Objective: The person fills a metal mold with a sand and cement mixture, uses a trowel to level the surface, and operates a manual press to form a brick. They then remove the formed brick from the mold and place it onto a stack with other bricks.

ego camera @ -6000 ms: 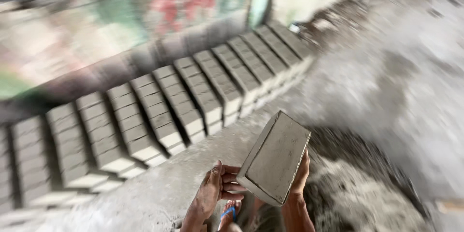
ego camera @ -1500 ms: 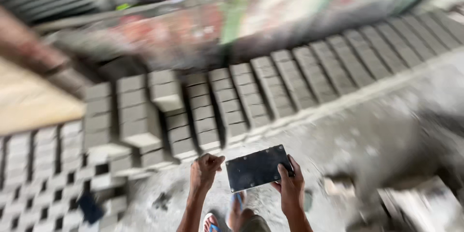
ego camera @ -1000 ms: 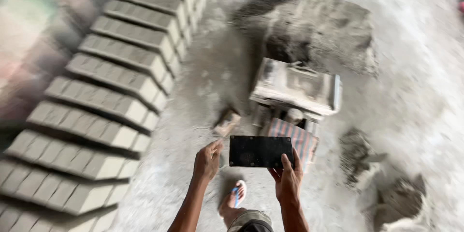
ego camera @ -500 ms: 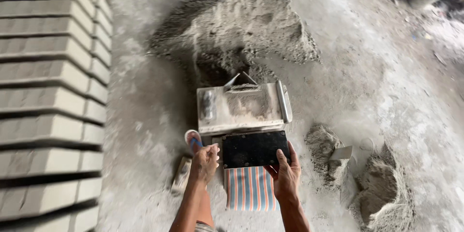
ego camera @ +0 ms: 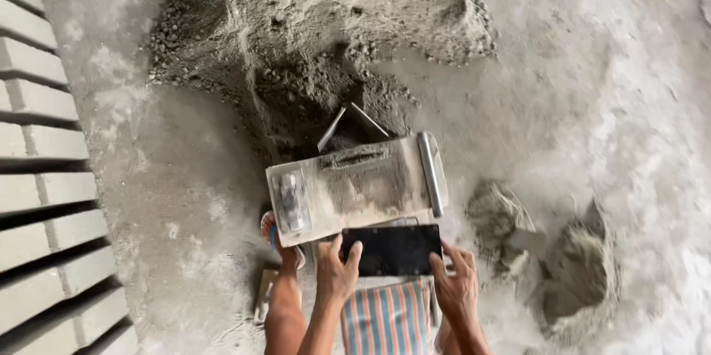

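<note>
Flat black plate [ego camera: 392, 250] — dark, thin, rectangle shaped, left hand [ego camera: 337, 275] gripping its left edge, right hand [ego camera: 455, 288] gripping its right edge, held just below the dusty grey block mould [ego camera: 355, 188] — above a striped cloth [ego camera: 385, 318], sand pile [ego camera: 318, 22] behind, grey blocks [ego camera: 44, 199] at left

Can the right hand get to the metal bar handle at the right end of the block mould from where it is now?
Probably yes: the right hand sits just below the bar handle, nothing between them, but its grip is on the dark plate.

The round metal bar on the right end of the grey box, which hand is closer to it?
Right. The right hand grips the dark plate's right edge, just below the metal bar. The left hand holds the plate's left edge, farther from the bar.
</note>
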